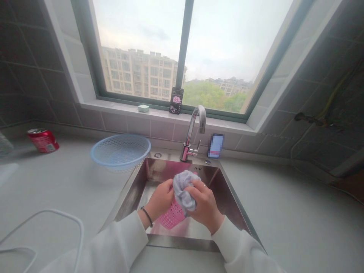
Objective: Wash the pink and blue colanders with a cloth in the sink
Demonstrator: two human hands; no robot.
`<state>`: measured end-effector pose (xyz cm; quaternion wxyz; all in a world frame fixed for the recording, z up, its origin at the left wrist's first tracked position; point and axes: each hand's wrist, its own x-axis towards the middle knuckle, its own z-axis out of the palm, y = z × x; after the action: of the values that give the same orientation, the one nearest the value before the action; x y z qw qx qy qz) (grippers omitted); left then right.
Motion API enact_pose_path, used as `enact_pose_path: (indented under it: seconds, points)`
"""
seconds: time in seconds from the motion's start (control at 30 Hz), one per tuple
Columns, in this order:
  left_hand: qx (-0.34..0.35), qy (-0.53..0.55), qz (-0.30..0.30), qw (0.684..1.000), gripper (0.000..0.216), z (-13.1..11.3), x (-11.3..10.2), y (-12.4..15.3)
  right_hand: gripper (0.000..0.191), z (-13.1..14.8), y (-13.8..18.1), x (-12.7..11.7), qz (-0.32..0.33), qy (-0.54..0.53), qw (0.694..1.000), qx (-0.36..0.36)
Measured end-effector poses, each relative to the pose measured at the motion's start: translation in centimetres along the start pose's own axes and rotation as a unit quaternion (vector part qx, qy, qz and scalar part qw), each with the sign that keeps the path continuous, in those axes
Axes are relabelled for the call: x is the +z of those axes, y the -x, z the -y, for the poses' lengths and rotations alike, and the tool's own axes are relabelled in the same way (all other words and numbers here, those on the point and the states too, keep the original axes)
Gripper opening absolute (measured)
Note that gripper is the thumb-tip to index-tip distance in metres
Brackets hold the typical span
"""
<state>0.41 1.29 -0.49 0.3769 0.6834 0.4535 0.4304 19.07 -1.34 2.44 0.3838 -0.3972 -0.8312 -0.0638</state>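
Both my hands are over the steel sink point(133, 185). My left hand point(160, 198) is closed round a pink perforated plastic basket point(171, 217), most of it hidden behind my hands. My right hand point(205, 206) is closed on a bunched grey-blue cloth point(183, 188), which is pressed against the pink basket. A dark band sits on my left wrist and a ring on my right hand. White sleeves cover both forearms.
A chrome faucet point(194, 129) stands behind the sink. A blue mesh basket point(120, 151) rests on the counter at the sink's left corner. A red can point(43, 140) lies far left. A white cable point(57, 220) loops front left. A phone point(176, 100) and soap point(143, 108) sit on the windowsill.
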Motion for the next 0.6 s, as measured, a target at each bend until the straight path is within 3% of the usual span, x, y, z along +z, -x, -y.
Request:
enact_pose_path:
  seconds: [0.13, 0.2, 0.43, 0.53, 0.6]
  points:
    - [-0.028, -0.01, -0.02, 0.999, 0.035, -0.2, -0.3, 0.3, 0.01, -3.4, -0.2, -0.7, -0.065, -0.008, 0.991, 0.116]
    - [-0.034, 0.002, -0.019, 0.999, 0.035, -0.3, -0.3, 0.4, 0.006, -4.3, -0.3, -1.0, -0.092, 0.001, 0.986, 0.138]
    - [-0.03, 0.088, -0.011, 0.996, 0.041, -0.5, -0.1, 0.5, 0.008, 0.0, -0.1, -0.3, -0.042, -0.018, 0.999, -0.014]
    - [-0.04, 0.108, -0.013, 0.993, 0.044, -0.4, -0.1, 0.6, 0.018, -1.8, -0.3, -0.6, -0.048, -0.041, 0.997, 0.045]
    - [-0.061, 0.131, -0.001, 0.989, 0.046, -0.5, 0.0, 0.7, 0.014, -3.7, -0.5, -1.0, -0.088, -0.035, 0.989, 0.112]
